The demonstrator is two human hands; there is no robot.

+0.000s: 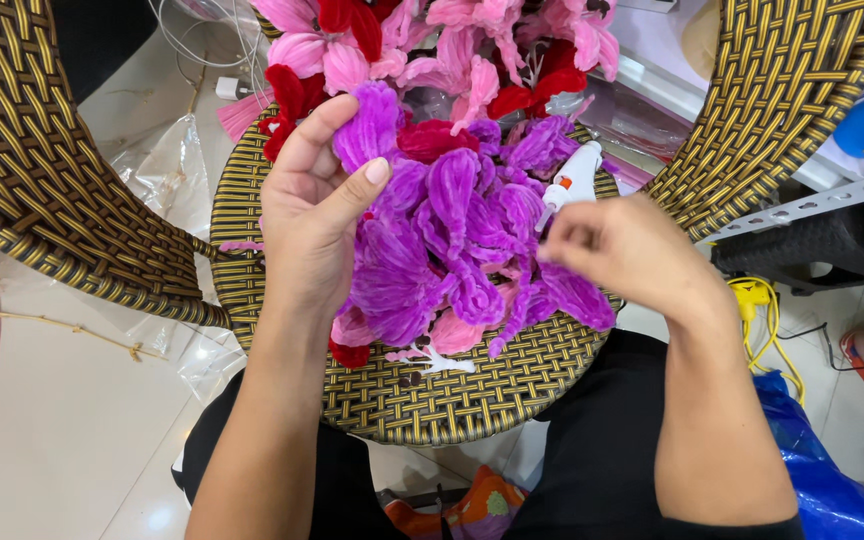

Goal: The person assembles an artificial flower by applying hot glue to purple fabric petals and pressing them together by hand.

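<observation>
- Right, head view only; landmark is the round woven wicker counter [432, 405].
- Purple fuzzy petals [452, 240] lie heaped on the counter's middle, overlapping one another.
- Left hand [312, 205] is at the heap's left edge: fingers curled up, thumb pressed across onto one purple petal [370, 125], pinching it.
- Right hand [624, 245] is at the heap's right edge, fingers bunched tight at the petals; blurred, so I cannot tell what, if anything, it grips.
- White glue gun [572, 178] lies on the counter's far right part, just beyond the right hand.
- Pink and red flowers [432, 45] are piled at the counter's far edge.
- Wicker chair [37, 150] stands left of the counter.
- Blue plastic bag [822, 470] lies on the floor to the counter's lower right.
</observation>
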